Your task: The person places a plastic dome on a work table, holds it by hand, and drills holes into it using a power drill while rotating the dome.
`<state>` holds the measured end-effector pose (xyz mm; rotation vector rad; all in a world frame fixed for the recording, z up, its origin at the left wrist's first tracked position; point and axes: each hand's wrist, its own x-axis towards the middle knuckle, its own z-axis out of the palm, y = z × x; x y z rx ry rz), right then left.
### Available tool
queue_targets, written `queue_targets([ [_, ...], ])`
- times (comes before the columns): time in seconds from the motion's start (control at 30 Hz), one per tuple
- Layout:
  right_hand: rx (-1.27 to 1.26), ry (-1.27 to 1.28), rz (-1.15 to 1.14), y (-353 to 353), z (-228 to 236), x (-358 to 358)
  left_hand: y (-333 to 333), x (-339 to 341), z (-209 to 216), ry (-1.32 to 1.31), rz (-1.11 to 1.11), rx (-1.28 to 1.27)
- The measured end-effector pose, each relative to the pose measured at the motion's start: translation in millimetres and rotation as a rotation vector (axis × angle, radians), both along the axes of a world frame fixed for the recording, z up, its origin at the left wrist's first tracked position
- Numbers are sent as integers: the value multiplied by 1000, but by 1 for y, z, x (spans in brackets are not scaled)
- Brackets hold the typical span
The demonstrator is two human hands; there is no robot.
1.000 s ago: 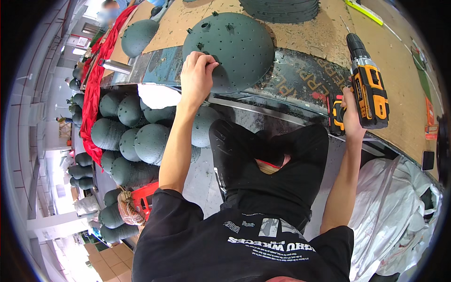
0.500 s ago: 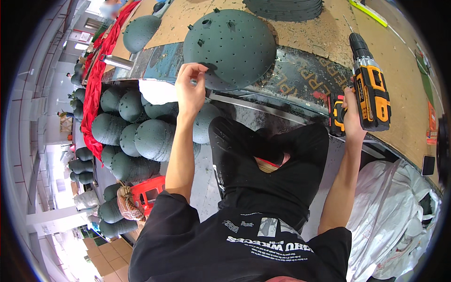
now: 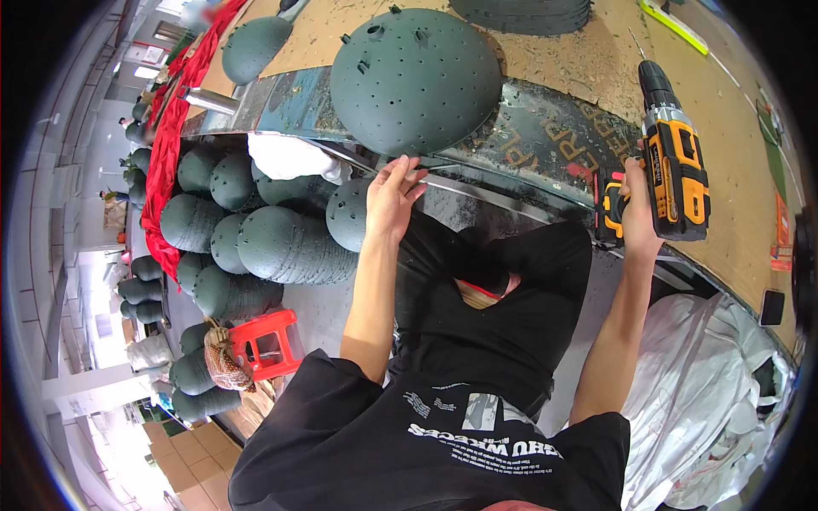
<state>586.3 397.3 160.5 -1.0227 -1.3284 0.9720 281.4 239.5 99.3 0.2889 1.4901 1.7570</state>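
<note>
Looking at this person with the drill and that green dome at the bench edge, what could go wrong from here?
The green dome overhangs the workbench edge just above the left hand, so it might slide off onto the person's lap. The cordless drill in the right hand has a thin bit pointing up; a slip could perhaps snap it or jab something nearby.
</note>
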Motion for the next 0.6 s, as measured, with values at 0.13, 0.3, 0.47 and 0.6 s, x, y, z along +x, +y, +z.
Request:
queue_targets([
  [0.13, -39, -1, -22, 0, -2, -1, 9, -3, -6, -270, 59, 101],
  [0.3, 0, -4, -21, 1, -3, -2, 21, -6, -9, -274, 73, 350],
  [0.47, -19, -44, -51, -1, -2, 1, 46, 13, 28, -220, 20, 628],
  [0.6, 2, -67, -36, 0, -4, 0, 52, 3, 34, -146, 48, 680],
])
